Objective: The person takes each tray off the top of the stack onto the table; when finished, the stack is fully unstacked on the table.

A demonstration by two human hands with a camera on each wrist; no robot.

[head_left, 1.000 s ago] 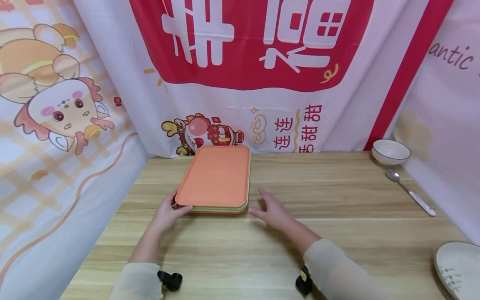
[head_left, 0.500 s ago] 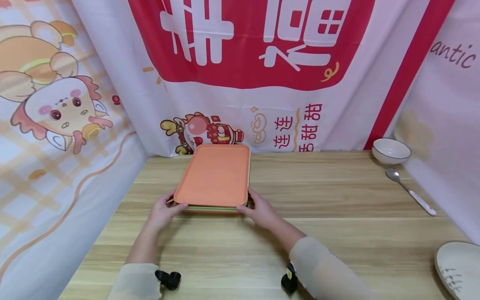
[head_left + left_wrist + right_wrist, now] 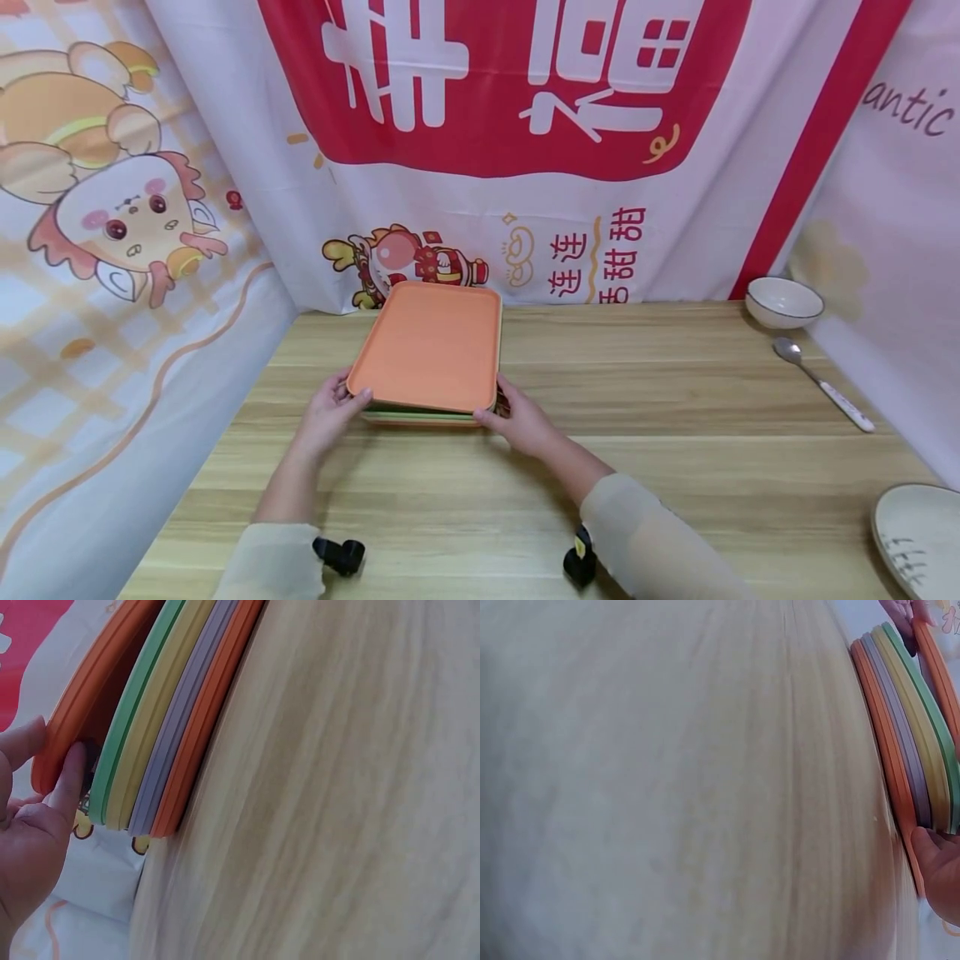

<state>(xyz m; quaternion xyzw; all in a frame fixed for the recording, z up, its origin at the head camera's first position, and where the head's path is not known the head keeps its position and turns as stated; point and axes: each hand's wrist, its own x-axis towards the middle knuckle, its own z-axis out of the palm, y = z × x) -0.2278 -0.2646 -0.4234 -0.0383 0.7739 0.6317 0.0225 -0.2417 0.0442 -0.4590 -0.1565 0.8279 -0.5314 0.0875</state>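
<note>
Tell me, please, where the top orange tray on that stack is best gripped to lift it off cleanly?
Probably at its near corners, from both sides. The top orange tray is wide and flat, and its near edge already sits raised above the green tray, leaving a gap for fingers. The left hand and right hand hold it there.

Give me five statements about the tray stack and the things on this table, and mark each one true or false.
1. The top orange tray is raised at its near edge off the stack below. True.
2. Only the left hand touches the top tray. False: the right hand grips its other near corner too.
3. Directly beneath the top tray lies a green tray. True.
4. The spoon rests inside the bowl. False: it lies on the table beside the bowl.
5. The plate sits on the tray stack. False: it lies at the table's near right corner.
</note>
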